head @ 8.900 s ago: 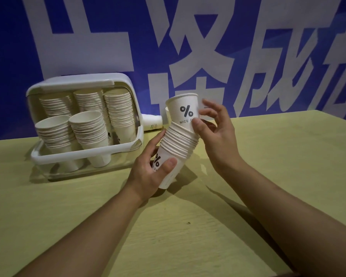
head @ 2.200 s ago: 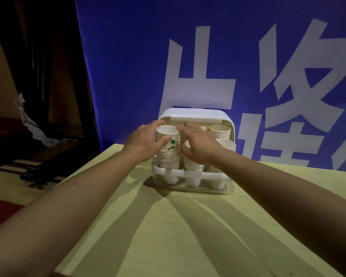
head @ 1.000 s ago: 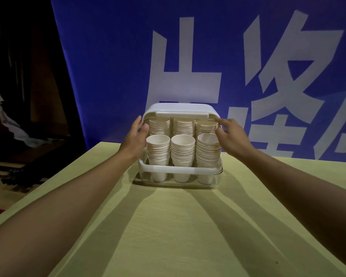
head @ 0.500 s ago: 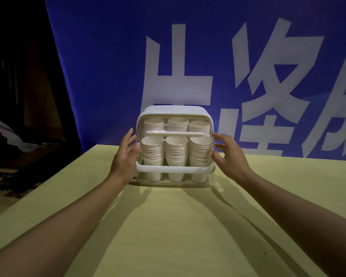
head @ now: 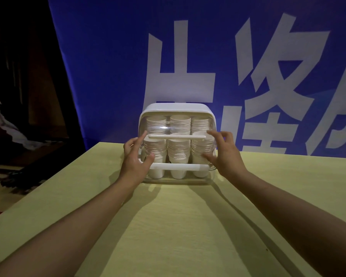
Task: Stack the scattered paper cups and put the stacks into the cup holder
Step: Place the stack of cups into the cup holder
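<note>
Flanking cup holder (head: 177, 108): hands (fingers spread)

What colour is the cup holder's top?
White; the holder's top shows clearly in the head view, above a clear front cover.

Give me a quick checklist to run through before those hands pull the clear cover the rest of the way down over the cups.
1. All cup stacks sit inside the cup holder: ok, six stacks in two rows.
2. No front cup pokes into the cover's path: cannot tell; the cover handle crosses the front rims.
3. Left hand and right hand flank the cover evenly: ok.
4. Fingers clear of the front rail: cannot tell; the left thumb lies close to it.
5. Holder flat on the table: ok.
6. Loose cups left on the table: ok, none in view.
</note>
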`<action>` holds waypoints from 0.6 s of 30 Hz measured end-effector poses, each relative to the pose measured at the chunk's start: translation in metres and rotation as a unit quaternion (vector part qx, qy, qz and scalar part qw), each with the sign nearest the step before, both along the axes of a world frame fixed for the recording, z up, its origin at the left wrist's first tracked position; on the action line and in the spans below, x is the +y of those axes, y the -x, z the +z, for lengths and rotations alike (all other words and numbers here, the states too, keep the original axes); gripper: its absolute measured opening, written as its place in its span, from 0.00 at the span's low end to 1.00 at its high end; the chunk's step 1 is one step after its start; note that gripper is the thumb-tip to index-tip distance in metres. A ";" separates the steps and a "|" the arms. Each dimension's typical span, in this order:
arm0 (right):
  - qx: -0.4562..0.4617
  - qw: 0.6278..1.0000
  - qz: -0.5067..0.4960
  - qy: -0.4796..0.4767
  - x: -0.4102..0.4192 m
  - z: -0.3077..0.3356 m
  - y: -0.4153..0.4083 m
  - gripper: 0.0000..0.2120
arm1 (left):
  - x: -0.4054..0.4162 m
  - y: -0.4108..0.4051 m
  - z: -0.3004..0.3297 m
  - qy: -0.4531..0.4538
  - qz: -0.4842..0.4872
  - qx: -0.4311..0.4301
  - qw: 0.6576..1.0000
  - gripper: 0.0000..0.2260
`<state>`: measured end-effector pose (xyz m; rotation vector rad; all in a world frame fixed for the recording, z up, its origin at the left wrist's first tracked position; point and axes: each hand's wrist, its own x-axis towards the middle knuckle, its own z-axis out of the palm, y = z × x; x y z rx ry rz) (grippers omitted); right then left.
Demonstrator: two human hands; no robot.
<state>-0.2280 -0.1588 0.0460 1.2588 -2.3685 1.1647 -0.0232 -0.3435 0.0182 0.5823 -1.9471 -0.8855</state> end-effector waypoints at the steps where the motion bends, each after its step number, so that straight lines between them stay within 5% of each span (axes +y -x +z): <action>1: 0.002 1.000 -0.002 0.006 0.000 -0.002 -0.001 0.36 | 0.001 -0.001 -0.002 0.002 0.002 0.001 1.000 0.30; 9: 0.049 0.999 0.016 -0.015 0.016 -0.031 -0.006 0.30 | 0.005 -0.009 -0.016 0.006 0.005 -0.014 1.000 0.25; 15: -0.025 0.998 0.046 0.024 0.001 -0.005 -0.017 0.24 | 0.008 -0.001 -0.003 -0.002 0.027 -0.036 0.999 0.27; 18: -0.092 0.990 0.031 0.099 -0.008 0.002 -0.025 0.14 | 0.011 0.004 -0.001 -0.025 0.037 -0.016 0.999 0.25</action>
